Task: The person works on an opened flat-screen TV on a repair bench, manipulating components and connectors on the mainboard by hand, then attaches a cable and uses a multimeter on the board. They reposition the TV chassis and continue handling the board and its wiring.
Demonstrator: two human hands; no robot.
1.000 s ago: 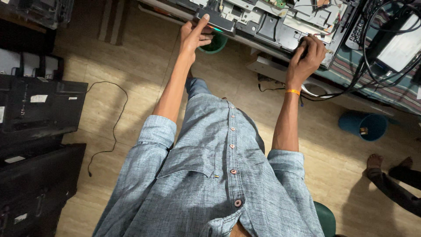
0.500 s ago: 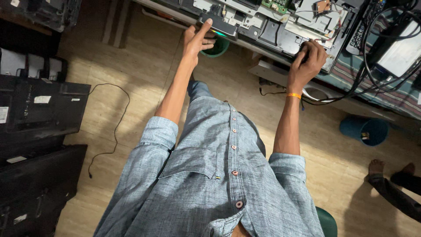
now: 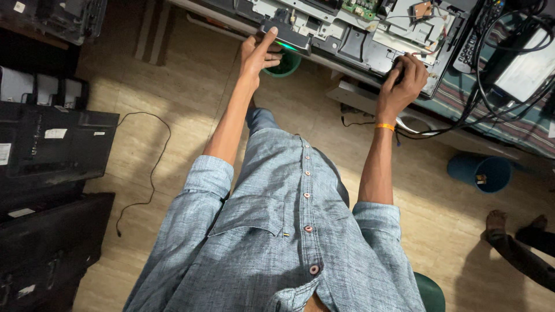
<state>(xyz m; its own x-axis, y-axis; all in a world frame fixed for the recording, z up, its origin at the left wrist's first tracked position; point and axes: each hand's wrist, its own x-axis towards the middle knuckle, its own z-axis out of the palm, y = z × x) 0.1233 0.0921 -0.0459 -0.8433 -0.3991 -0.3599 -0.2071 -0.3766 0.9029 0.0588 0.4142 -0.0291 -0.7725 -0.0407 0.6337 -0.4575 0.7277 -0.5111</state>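
- Blue bin (image 3: 480,173) on the tan floor (image 3: 173,115) holds a small scrap.
- Opened television chassis (image 3: 358,29) lies on the desk.
- Left hand (image 3: 258,52) and right hand (image 3: 403,78) grip its near edge.

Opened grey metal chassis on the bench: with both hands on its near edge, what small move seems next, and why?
Probably a short lift or slide of the opened grey metal chassis: the left hand and right hand both grip its near edge, spread wide.

Warm indoor light, soft shadows, sharp focus
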